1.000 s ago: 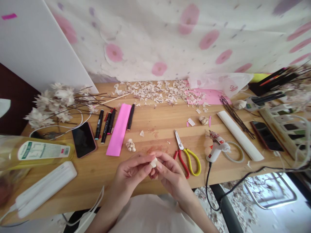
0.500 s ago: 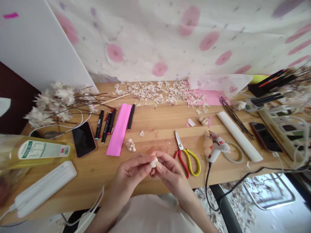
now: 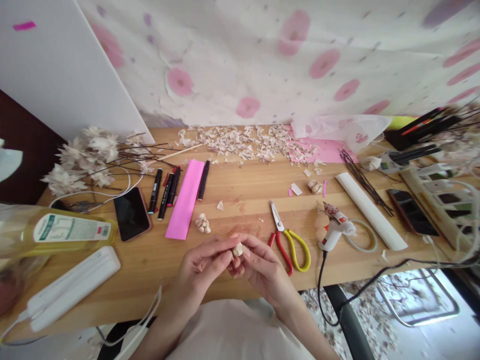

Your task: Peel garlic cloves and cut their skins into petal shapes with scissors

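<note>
The left hand (image 3: 200, 267) and the right hand (image 3: 268, 270) meet over the near edge of the tabletop (image 3: 258, 187), a little right of the middle, and between them they hold a small pale piece (image 3: 238, 249). The fingers of both hands are closed on it: thumb and forefinger of each pinch it from opposite sides, while the right hand's other fingers curl beneath. What lies under those curled fingers is too hidden to tell. The piece looks light and thin-skinned, so a soft pinch with the tips probably serves better than a hard squeeze, which could crush or tear it. One hand is best kept steady as the support while the other makes small turns, with both thumbs placed so that the upper face stays in sight. Keeping the wrists low and the hands close together, as they are here, should help fine control. A pale bulb (image 3: 203, 223) sits just beyond the left hand, with a loose flake (image 3: 220, 205) farther off, and the scissors (image 3: 278, 227) lie to the right with their handles near the right hand; the elbows would do well to stay clear of these. The glue gun (image 3: 333, 235) stands farther right, its cord hanging over the near edge.
</note>
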Tool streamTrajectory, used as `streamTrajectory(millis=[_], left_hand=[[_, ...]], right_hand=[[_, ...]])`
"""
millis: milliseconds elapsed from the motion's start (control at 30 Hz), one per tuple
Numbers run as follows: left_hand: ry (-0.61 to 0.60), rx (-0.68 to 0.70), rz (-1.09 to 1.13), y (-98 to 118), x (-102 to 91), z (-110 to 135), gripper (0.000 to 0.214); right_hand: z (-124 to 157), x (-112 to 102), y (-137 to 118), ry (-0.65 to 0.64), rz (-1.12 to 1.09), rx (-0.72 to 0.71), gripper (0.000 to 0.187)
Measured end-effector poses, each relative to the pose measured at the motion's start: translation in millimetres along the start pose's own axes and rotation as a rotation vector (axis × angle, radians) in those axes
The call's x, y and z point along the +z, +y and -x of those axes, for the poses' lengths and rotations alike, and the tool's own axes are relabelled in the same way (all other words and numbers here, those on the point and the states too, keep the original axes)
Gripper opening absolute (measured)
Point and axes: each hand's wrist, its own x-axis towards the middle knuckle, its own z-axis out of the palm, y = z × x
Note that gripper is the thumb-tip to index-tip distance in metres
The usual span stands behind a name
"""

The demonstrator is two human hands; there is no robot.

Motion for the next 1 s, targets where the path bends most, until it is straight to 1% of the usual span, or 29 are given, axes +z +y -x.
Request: streamTrajectory(millis=[133,367,533,633,867,1000], left_hand=[[0.029,0.022,-0.055,0.9,2.7,-0.1,0.022],[0.038,0.038,-0.096,2.7,5.8,-2.9,0.021],[0.025,0.047,-0.104,3.7,7.0,-3.2,0.022],[0.021,0.053,-0.113,3.6,6.9,-3.3,0.023],[0.069,0.051,-0.145,2.7,6.8,-3.5,0.019],[0.075,0.049,-0.173,3.3,8.4,-3.4,0.019]], right_hand=[[0.7,-0.1,-0.5,0.014,0.008,0.005,0.025],[0.5,-1.4,-0.2,-0.009,-0.006,-0.003,0.021],[0.8,-0.6,-0.6,0.045,0.026,0.013,0.025],[0.7,-0.9,-0.6,0.061,0.030,0.019,0.024],[-0.1,-6.1,1.8,0.023,0.021,-0.009,0.025],[1.1,-5.9,1.6,0.035,0.036,-0.012,0.026]])
